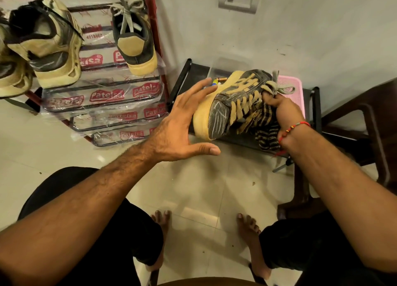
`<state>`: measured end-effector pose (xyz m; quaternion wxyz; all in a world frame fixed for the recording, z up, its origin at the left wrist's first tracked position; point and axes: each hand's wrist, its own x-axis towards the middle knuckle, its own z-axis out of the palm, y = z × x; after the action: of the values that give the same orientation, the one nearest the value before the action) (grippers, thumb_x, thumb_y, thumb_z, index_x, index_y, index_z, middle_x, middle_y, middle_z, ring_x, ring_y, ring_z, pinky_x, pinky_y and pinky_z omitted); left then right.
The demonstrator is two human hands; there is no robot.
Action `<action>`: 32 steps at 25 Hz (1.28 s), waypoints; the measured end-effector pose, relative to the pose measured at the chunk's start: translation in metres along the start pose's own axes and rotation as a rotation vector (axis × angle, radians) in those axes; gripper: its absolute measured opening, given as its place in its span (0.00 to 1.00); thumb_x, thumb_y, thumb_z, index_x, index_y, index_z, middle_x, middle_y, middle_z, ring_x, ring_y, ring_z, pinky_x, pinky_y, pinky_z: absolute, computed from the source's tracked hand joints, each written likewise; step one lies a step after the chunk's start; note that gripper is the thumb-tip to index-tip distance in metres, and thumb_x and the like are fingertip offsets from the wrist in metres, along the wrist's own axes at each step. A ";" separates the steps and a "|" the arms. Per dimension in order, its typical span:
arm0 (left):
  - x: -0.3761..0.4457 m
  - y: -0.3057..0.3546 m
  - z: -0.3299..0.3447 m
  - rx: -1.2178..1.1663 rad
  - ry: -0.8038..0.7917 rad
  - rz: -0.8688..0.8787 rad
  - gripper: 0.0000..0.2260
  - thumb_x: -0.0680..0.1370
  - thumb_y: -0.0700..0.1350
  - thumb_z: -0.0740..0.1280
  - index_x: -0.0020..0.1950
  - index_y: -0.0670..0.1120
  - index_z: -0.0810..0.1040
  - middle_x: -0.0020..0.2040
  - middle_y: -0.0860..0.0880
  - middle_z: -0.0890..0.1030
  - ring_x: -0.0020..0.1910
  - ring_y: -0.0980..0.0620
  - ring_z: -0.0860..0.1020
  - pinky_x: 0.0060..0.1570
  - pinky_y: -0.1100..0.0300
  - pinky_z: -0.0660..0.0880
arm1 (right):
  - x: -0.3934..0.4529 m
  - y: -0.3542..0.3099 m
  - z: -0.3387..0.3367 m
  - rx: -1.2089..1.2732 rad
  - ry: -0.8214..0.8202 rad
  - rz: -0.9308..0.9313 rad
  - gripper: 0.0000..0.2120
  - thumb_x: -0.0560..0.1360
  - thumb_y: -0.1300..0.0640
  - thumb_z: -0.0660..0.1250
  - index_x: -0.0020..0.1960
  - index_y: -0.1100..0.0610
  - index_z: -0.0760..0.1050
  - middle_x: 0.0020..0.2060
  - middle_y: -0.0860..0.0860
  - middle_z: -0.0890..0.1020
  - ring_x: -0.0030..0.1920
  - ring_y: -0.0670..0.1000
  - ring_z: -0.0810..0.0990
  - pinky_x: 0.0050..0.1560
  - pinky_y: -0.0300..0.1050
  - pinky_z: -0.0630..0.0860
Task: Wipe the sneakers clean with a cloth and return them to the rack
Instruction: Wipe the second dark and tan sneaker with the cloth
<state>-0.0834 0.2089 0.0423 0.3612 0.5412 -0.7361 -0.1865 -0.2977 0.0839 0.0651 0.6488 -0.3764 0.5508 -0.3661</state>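
L hand (178, 126) spread wide, fingertips at sneaker (232, 105) sole; R hand (283, 111) grips its tongue w/ cloth (267, 133).

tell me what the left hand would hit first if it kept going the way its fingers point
Most likely the sneaker held by the right hand: the left hand has open fingers aimed at its yellow sole edge, seemingly almost touching; depth is unclear.

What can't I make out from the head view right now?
- Right hand: its grip on the sneaker and striped cloth is partly hidden behind them.
- Small items behind the sneaker: covered by left hand, unidentifiable.
- Leftmost shoe on the rack: cut by the frame edge.
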 end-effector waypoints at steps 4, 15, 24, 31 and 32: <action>-0.001 -0.003 0.000 0.094 -0.019 -0.012 0.56 0.64 0.64 0.80 0.82 0.43 0.54 0.83 0.48 0.54 0.81 0.48 0.56 0.72 0.38 0.69 | -0.004 -0.003 -0.001 0.022 0.041 0.041 0.08 0.76 0.57 0.70 0.54 0.52 0.83 0.47 0.51 0.87 0.49 0.53 0.86 0.58 0.54 0.80; 0.004 0.006 -0.028 -0.094 0.281 0.023 0.43 0.67 0.57 0.81 0.74 0.42 0.67 0.69 0.47 0.75 0.67 0.48 0.76 0.62 0.45 0.78 | -0.010 -0.038 -0.017 -0.462 -0.064 -0.134 0.22 0.73 0.33 0.66 0.57 0.49 0.81 0.54 0.48 0.83 0.56 0.52 0.81 0.63 0.53 0.73; -0.002 -0.001 0.001 -0.290 0.142 -0.235 0.36 0.71 0.71 0.69 0.74 0.58 0.65 0.68 0.57 0.75 0.67 0.57 0.76 0.64 0.48 0.78 | -0.070 -0.003 0.032 -0.283 -0.506 -0.765 0.19 0.76 0.59 0.71 0.65 0.59 0.74 0.61 0.57 0.79 0.61 0.55 0.79 0.59 0.50 0.77; -0.001 -0.004 0.009 -0.217 0.079 -0.194 0.39 0.71 0.72 0.68 0.76 0.54 0.65 0.69 0.55 0.74 0.68 0.55 0.75 0.63 0.46 0.78 | -0.053 -0.002 0.030 -0.726 -0.343 -1.185 0.10 0.76 0.64 0.69 0.57 0.62 0.78 0.55 0.55 0.79 0.58 0.54 0.77 0.61 0.51 0.74; -0.001 -0.005 0.010 -0.213 0.095 -0.161 0.38 0.72 0.71 0.68 0.75 0.52 0.67 0.67 0.56 0.75 0.66 0.55 0.76 0.62 0.45 0.79 | -0.061 0.001 0.032 -0.739 -0.411 -1.231 0.11 0.75 0.64 0.70 0.57 0.62 0.78 0.56 0.55 0.79 0.59 0.54 0.77 0.63 0.49 0.74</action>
<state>-0.0873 0.2070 0.0321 0.4347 0.5653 -0.6486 -0.2662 -0.2740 0.1407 0.0946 0.2477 -0.8711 0.1951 -0.3764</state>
